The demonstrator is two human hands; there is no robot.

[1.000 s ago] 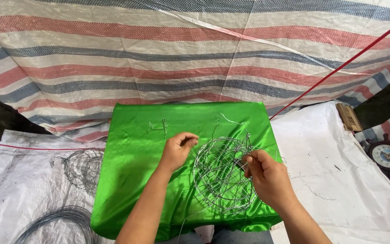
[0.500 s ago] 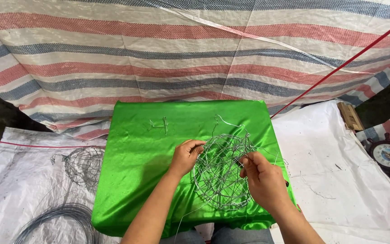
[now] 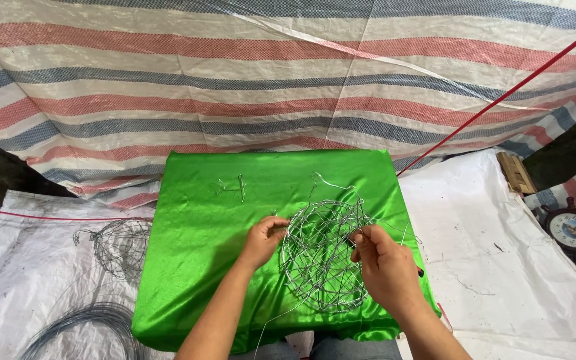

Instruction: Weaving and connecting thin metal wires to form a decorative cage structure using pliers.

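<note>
A round cage of silver wire mesh [image 3: 320, 260] stands on a table covered with shiny green cloth [image 3: 201, 240]. My left hand [image 3: 263, 240] pinches the cage's left rim. On the cage's right side, my right hand [image 3: 383, 267] grips the wire; a dark tool tip shows at the fingers and past the wrist. Loose wire ends stick up from the cage's top. A small bent wire scrap [image 3: 233, 187] lies on the cloth farther back.
Another wire mesh basket [image 3: 120, 244] and a coil of wire [image 3: 85, 327] lie on the white tarp at left. A striped tarp [image 3: 288, 80] hangs behind. A red cord [image 3: 501, 100] runs diagonally at right. A round clock [image 3: 573, 230] and a wooden block [image 3: 516, 173] sit at far right.
Both hands have shifted a little along the wire cage, my left hand coming closer to its rim. The cage has turned slightly.
</note>
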